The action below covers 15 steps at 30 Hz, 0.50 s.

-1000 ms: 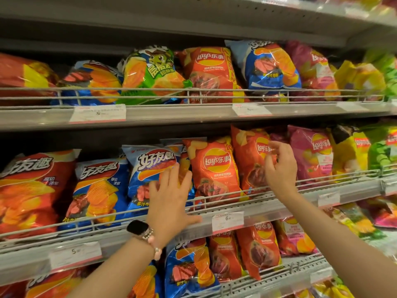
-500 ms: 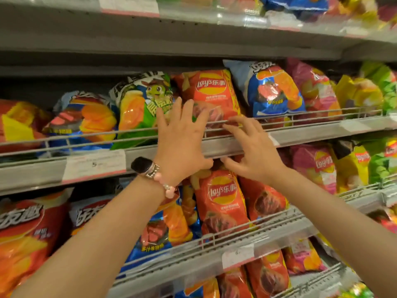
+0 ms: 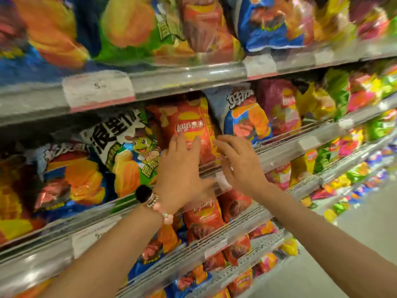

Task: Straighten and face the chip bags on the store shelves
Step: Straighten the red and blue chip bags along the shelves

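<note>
Both hands reach for a red chip bag point(image 3: 189, 125) standing behind the wire rail point(image 3: 285, 145) of the middle shelf point(image 3: 279, 153), between a green cartoon bag point(image 3: 131, 151) on its left and a blue bag point(image 3: 245, 119) on its right. The left hand point(image 3: 180, 175) lies near or on its front, the right hand point(image 3: 240, 164) by its right edge, fingers spread wide, holding nothing. The bag stands upright, long axis vertical, label outward; a light push with flat palms should square it without crushing.

Top-shelf bags point(image 3: 133, 29) blurred, cropped above
</note>
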Motion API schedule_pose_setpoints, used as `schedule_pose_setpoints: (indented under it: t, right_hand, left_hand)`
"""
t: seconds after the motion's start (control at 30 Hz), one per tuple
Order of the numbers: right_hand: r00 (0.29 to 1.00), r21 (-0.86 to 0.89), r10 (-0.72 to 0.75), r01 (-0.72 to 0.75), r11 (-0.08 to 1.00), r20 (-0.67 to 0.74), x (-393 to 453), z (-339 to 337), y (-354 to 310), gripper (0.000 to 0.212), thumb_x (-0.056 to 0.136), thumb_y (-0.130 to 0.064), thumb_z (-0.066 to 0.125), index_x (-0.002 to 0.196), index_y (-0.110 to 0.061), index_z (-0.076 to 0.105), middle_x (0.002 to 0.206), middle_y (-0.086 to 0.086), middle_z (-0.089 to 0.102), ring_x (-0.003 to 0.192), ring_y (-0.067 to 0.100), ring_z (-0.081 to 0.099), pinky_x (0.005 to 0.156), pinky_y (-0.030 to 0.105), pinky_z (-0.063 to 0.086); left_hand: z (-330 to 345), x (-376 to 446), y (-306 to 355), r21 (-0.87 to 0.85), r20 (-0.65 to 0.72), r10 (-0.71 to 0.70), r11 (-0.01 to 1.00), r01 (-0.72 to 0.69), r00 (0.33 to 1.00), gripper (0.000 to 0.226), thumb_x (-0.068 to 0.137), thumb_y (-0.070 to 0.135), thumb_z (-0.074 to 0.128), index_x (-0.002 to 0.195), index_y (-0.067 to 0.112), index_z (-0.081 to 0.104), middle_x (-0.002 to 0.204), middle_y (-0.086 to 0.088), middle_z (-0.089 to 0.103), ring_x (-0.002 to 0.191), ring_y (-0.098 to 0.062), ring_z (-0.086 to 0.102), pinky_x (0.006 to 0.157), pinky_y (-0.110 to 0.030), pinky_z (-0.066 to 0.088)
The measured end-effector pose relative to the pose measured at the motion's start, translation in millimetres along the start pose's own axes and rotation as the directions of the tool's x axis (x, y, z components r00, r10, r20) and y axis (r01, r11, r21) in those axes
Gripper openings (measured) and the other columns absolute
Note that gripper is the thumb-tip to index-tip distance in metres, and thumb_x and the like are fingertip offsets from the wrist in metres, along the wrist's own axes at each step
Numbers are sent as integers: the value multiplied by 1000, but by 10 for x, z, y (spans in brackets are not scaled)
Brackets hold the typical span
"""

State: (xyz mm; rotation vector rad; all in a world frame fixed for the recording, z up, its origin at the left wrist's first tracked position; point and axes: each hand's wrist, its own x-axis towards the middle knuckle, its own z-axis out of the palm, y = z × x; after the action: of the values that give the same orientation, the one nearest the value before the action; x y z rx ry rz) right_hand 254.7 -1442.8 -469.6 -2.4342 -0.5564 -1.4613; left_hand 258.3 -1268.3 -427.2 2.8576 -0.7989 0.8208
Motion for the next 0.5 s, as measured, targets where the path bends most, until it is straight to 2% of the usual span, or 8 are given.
schedule_pose_setpoints:
  t: [0.07,0.13,0.23,0.33,0.4,0.5]
  right_hand:
    - [994,-48,108,-110,993,-33,220,-77,116,40,81,-1,58,121,4,59,123,25,56,106,42,56,89,49,44]
    - [970,-107,241,-238,965,18,397,-115,236,44,86,-7,57,129,1,53,135,28,46,117,48,48,96,53,39]
    - [862,-209,480,-445,871,165,629,-165,398,53,93,-19,52,144,-15,38,151,27,24,137,45,26,108,51,25]
    - [784,-262,549,-486,833,291,758,-187,548,56,98,-22,41,150,-24,22,156,23,10,143,38,16,110,48,24]
    - [744,-267,547,-477,837,383,804,-224,626,54,98,-23,39,150,-24,23,156,19,14,141,36,19,107,47,29]
    - [732,-154,503,-492,857,460,861,-317,781,47,93,-19,50,139,-18,45,142,15,39,120,38,47,92,45,42]
  left_hand:
    - [-34,172,1,-85,-20,-47,995,45,999,106,69,66,65,151,26,10,155,-16,12,141,-35,14,107,-50,33]
    - [25,292,-19,-148,-17,-113,983,109,993,109,71,59,71,152,29,4,156,-16,7,142,-36,12,107,-50,35]
    - [86,403,-40,-273,60,-238,930,246,969,114,70,52,77,152,29,1,157,-20,-7,145,-38,5,112,-45,29]
    - [109,479,-15,-412,121,-323,844,344,939,115,68,42,83,153,28,6,157,-22,-9,145,-40,4,115,-44,25]
    - [89,515,19,-420,172,-359,816,398,917,116,68,36,84,152,31,4,156,-22,-5,144,-41,7,112,-48,30]
    - [32,554,66,-386,237,-358,818,425,903,116,68,39,82,152,33,3,156,-22,-3,143,-41,8,110,-51,32]
